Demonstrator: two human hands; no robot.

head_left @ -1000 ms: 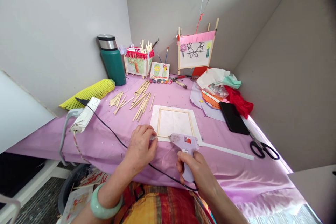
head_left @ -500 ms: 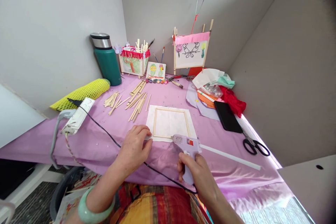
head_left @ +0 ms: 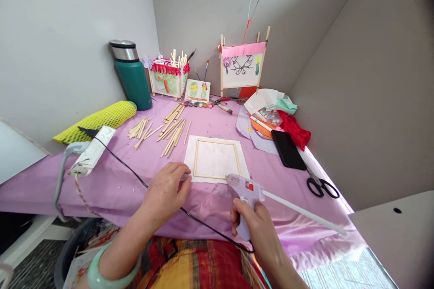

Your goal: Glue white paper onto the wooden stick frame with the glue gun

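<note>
A pale purple hot glue gun (head_left: 247,192) is gripped in my right hand (head_left: 256,221), fingers wrapped around its handle. Its nozzle meets the lower stick of a thin wooden square frame (head_left: 217,141), towards the right corner. The frame lies flat on a white sheet (head_left: 217,159). From the gun's back sticks out a long white glue stick (head_left: 305,212). My left hand (head_left: 167,189) is at the sheet's lower left corner, thumb and fingers curled around the edge there. A black cord (head_left: 203,223) runs below my left wrist towards the gun.
Loose wooden sticks (head_left: 173,137) lie left of the sheet. Farther left are a power strip (head_left: 93,150), a yellow mesh sleeve (head_left: 98,122) and a green bottle (head_left: 134,83). On the right are a black phone (head_left: 288,150), scissors (head_left: 322,186) and red cloth (head_left: 294,130). Decorated stick crafts (head_left: 242,67) stand behind.
The glue gun's nozzle has slid right along the frame's lower stick. My left hand stays by the sheet's corner. The whole view has shifted slightly.
</note>
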